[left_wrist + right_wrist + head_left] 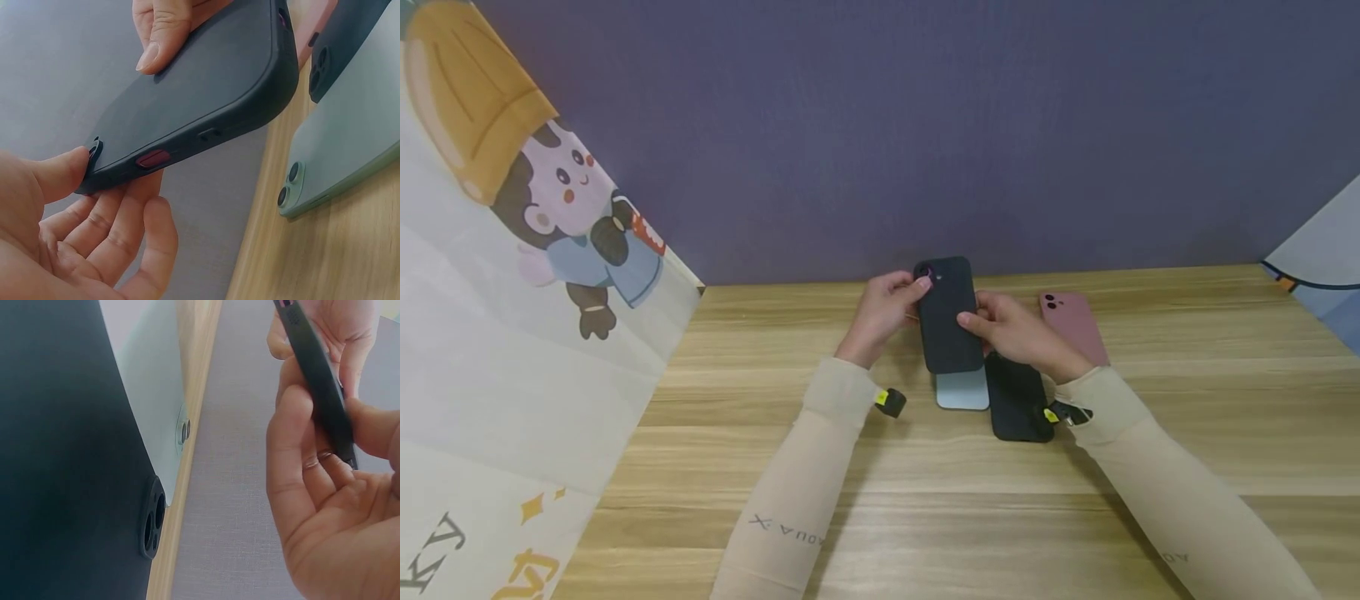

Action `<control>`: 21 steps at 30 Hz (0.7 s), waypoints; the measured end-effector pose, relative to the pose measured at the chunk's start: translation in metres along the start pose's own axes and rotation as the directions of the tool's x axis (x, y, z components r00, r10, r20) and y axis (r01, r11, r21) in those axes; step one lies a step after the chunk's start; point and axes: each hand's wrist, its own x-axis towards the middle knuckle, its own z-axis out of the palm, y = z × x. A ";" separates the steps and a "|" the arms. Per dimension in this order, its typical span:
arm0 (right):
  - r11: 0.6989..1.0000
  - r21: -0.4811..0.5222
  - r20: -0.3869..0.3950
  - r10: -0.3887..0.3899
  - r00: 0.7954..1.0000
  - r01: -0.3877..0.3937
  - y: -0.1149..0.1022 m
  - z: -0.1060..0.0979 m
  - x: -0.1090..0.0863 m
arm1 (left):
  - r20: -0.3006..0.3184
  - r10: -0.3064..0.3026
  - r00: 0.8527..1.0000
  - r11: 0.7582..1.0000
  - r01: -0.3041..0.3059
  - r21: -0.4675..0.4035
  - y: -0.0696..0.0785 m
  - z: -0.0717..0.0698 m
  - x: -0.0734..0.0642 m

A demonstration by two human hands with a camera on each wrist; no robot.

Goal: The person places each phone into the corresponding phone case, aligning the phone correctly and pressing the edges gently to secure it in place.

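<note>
A dark phone case [946, 346] is held up over the table, with pink showing through its side cutout in the left wrist view. My left hand [882, 312] pinches its camera end, thumb on the back by the lens opening and fingers beneath. From the other side my right hand [1015, 333] grips the long edge, its thumb lying on the back. Partly covered below the case is a pale green phone [962, 393] with two lenses. Beside that lies a black phone case [1021, 412], partly under my right hand in the head view. A pink phone [1078, 327] lies farther right, overlapped by my right wrist.
The wood-grain table [737, 467] ends at a dark blue-grey panel [880, 133] along the back. On the left hangs a white sheet [490, 383] printed with a cartoon figure. Small black devices with yellow marks sit at both cuffs.
</note>
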 end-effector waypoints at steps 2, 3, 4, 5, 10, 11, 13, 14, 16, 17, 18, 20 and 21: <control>1.000 -0.003 0.000 -0.001 1.000 0.001 0.000 0.000 0.000 | -0.002 0.002 1.000 1.000 -0.002 -0.003 0.000 0.000 0.000; 1.000 -0.006 -0.001 -0.002 1.000 0.002 0.000 0.000 0.000 | -0.002 0.003 1.000 1.000 -0.003 -0.003 0.000 0.000 0.000; 1.000 -0.010 -0.002 -0.001 1.000 0.001 0.000 0.000 0.000 | -0.003 0.004 1.000 1.000 -0.004 0.000 0.000 0.000 -0.001; 1.000 -0.013 -0.003 0.000 1.000 0.000 0.000 0.000 0.000 | -0.003 0.005 1.000 1.000 -0.005 -0.001 0.000 0.000 -0.001; 1.000 -0.024 -0.008 0.005 1.000 -0.005 0.000 -0.001 0.000 | -0.010 0.010 1.000 1.000 -0.010 0.021 0.000 0.000 0.000; 1.000 -0.024 -0.009 0.005 1.000 -0.006 0.000 -0.001 0.000 | -0.010 0.012 1.000 1.000 -0.011 0.025 0.000 0.000 0.000; 1.000 -0.022 -0.010 0.006 1.000 -0.006 -0.001 -0.001 -0.001 | -0.012 0.013 1.000 0.999 -0.013 0.032 0.000 -0.001 0.000; 1.000 -0.022 -0.010 0.004 1.000 -0.004 -0.001 -0.001 -0.001 | -0.011 0.014 1.000 0.999 -0.014 0.031 0.000 -0.001 0.000; 1.000 -0.019 -0.009 0.000 1.000 0.000 -0.001 0.000 -0.001 | -0.010 0.015 1.000 1.000 -0.015 0.026 -0.001 -0.001 0.000; 1.000 -0.017 -0.008 -0.001 1.000 0.001 -0.001 0.000 -0.001 | -0.009 0.016 1.000 1.000 -0.016 0.024 -0.001 -0.001 0.000; 1.000 -0.015 -0.007 -0.003 1.000 0.003 0.000 0.000 -0.001 | -0.008 0.017 1.000 1.000 -0.016 0.019 -0.001 -0.001 0.000; 1.000 -0.013 -0.006 -0.004 1.000 0.004 0.000 0.000 -0.001 | -0.007 0.017 1.000 1.000 -0.017 0.010 0.000 -0.001 0.000; 1.000 -0.013 -0.005 -0.004 1.000 0.003 0.000 0.000 -0.001 | -0.007 0.017 1.000 1.000 -0.017 0.005 0.000 -0.001 0.000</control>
